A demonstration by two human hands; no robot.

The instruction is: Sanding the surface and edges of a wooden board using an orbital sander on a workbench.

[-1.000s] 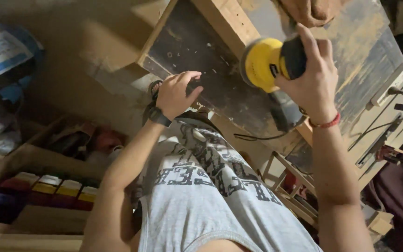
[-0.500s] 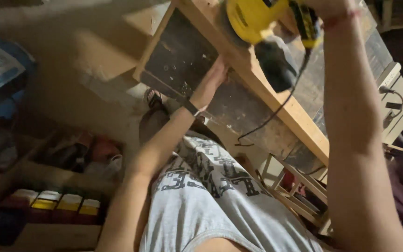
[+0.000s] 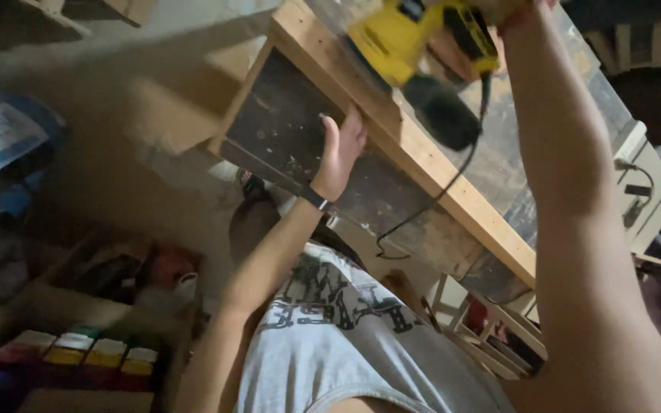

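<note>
My right hand, mostly cut off by the top edge, grips a yellow and black electric sander over the worn top of a wooden workbench. The sander's black dust bag hangs toward me, and its black cord droops over the bench's front rail. My left hand, with a dark band at the wrist, rests flat with fingers together on a dark speckled panel, just beside the pale rail. My grey printed shirt fills the bottom middle.
A cardboard box with several coloured-lidded jars stands at lower left. A blue and white container lies at far left. A white power strip sits at the bench's right end. Under the bench is a cluttered shelf.
The sander and my right hand have risen to the top of the view. My left hand has slid across the dark panel up against the wooden rail. The view has tilted downward.
</note>
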